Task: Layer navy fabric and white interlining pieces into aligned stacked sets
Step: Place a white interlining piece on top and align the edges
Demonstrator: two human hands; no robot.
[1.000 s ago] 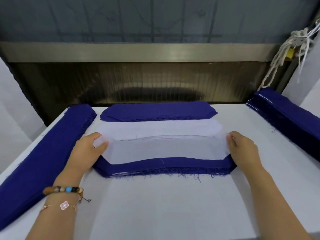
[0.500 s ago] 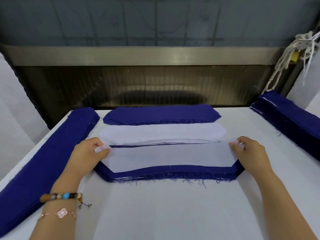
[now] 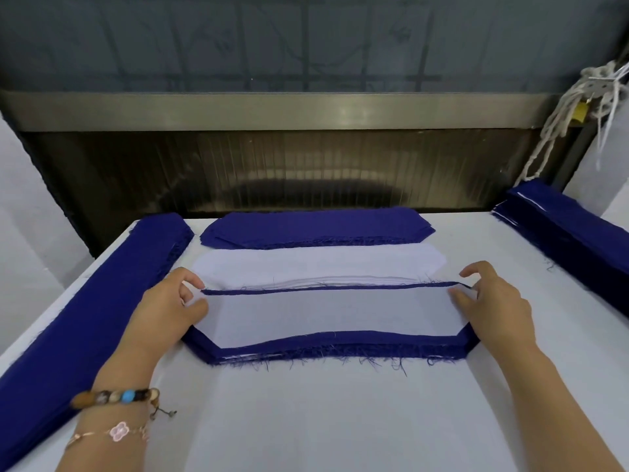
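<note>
Interlining sheet (image 3: 323, 311) on top: where does it lie, and what's round it?

Start wide. White cloth-covered surface (image 3: 323, 420), a broad stretch of it between the piles and the person. Down its left edge runs a long navy bundle (image 3: 85, 311), down the right a second navy bundle (image 3: 571, 229), both thick with frayed sides

And the middle?

Three piles in a row, close together. Nearest is the layered stack (image 3: 340, 349): woven navy pieces, long with clipped corners, threads fraying along the front, thin white lines between layers. Behind it sits the white interlining pile (image 3: 316, 264), same shape, smooth. Farthest is the navy pile (image 3: 316, 226), by a dark ribbed panel (image 3: 272, 178)

So the sheet?

Thin, half sheer, flat on the layered stack. Navy shows as a wide band along its near edge and a narrow strip along the far one

Fingers?

Left hand (image 3: 163, 308): thumb and forefinger pinch the sheet's left corner. Right hand (image 3: 493, 301): thumb on the right end, forefinger arched above with a gap, gripping nothing. A bead bracelet (image 3: 115, 396) circles the left wrist

Anything crowding them?

Bundles flank both sides, and knotted white cord (image 3: 578, 107) hangs beyond the right one
</note>
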